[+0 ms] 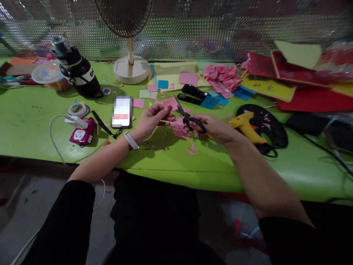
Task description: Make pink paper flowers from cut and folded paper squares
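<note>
Between the thumb and fingers of my left hand is a small piece of pink paper. My right hand grips black-handled scissors, their blades pointing up and left, close to the paper's right edge. Below the scissors, pink paper scraps lie in a loose pile, partly hidden by my fingers. A few cut pink slivers rest nearer the table's front edge. Just beyond the scissors sits a black stapler, with a blue paper square against it.
On the green table stand a fan, a dark bottle and a phone. At left are a tape roll and a purple power adapter. A yellow glue gun lies right; crumpled pink paper is behind.
</note>
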Demonstrator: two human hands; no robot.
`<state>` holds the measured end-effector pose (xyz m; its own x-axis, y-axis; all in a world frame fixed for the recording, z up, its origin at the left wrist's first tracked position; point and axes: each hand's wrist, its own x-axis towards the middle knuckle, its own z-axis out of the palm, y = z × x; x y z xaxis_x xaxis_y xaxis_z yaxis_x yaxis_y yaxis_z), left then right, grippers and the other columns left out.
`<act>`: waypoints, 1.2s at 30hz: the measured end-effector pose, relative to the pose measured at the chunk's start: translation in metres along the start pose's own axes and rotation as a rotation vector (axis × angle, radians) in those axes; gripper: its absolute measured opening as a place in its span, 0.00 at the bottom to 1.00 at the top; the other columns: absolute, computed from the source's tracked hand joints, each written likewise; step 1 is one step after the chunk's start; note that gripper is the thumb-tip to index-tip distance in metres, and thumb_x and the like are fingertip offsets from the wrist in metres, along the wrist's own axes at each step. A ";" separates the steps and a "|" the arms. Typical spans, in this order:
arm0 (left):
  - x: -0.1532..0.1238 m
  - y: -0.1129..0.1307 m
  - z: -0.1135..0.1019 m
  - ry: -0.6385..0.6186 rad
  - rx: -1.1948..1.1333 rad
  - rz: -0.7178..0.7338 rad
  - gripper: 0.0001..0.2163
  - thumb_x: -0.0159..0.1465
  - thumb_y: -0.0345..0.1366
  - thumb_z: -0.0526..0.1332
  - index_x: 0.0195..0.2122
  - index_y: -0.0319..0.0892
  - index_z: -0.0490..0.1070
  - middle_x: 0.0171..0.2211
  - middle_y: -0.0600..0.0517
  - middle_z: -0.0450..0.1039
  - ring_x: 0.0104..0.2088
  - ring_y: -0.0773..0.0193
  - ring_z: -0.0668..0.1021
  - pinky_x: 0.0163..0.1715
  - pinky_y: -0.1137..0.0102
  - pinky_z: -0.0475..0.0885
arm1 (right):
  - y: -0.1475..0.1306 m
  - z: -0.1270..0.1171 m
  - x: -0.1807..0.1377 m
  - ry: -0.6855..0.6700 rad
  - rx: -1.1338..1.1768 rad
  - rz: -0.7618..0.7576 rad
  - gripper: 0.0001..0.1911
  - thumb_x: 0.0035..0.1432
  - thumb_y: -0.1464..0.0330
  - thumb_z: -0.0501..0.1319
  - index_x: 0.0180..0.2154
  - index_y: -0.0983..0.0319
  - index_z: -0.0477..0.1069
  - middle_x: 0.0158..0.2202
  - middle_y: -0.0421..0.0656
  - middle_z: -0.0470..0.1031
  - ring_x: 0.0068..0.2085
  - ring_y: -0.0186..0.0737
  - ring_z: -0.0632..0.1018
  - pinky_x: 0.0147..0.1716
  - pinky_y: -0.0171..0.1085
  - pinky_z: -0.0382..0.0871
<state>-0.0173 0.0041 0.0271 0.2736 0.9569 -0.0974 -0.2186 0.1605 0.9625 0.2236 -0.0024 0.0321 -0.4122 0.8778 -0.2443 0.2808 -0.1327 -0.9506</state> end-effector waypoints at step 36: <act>0.002 -0.004 -0.001 -0.004 -0.025 -0.005 0.08 0.71 0.38 0.67 0.37 0.41 0.72 0.35 0.51 0.83 0.38 0.67 0.86 0.41 0.72 0.81 | 0.003 0.004 0.005 0.055 -0.096 -0.036 0.26 0.44 0.44 0.77 0.31 0.56 0.74 0.30 0.42 0.76 0.30 0.39 0.73 0.26 0.39 0.66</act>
<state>-0.0172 0.0061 0.0225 0.2784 0.9551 -0.1011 -0.2406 0.1712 0.9554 0.2186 0.0000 0.0275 -0.3765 0.9053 -0.1970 0.3496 -0.0581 -0.9351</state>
